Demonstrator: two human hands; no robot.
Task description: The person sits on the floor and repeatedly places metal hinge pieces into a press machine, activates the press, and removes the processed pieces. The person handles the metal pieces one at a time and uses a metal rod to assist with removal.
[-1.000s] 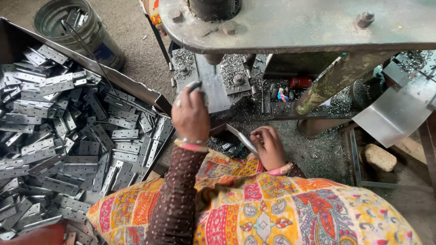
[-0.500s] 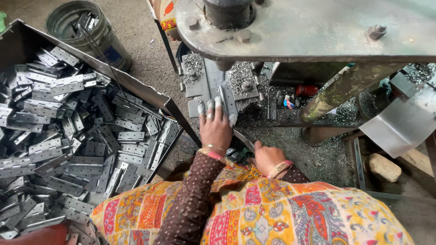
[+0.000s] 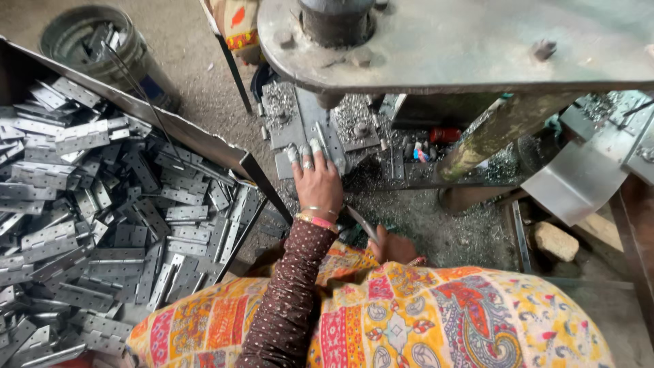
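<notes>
My left hand point(image 3: 317, 182), with wrapped fingertips, a ring and bangles, reaches forward onto the press bed point(image 3: 294, 129). Its fingers hold a narrow metal hinge piece point(image 3: 321, 139) flat against the bed, under the heavy round press head point(image 3: 443, 41). My right hand point(image 3: 395, 247) sits low by my lap, partly hidden behind the patterned cloth point(image 3: 422, 320). It grips a thin metal rod point(image 3: 361, 222) that points up and left toward my left wrist.
A large open box point(image 3: 197, 140) on the left holds a pile of several grey metal hinges point(image 3: 102, 204). A metal bucket point(image 3: 95, 41) with scraps stands at the top left. Metal shavings litter the floor; a stone point(image 3: 555, 240) and a sheet-metal chute point(image 3: 579, 177) lie at the right.
My left hand has moved forward from the box edge to the press bed with the hinge piece. My right hand has dropped lower toward my lap, still gripping the rod.
</notes>
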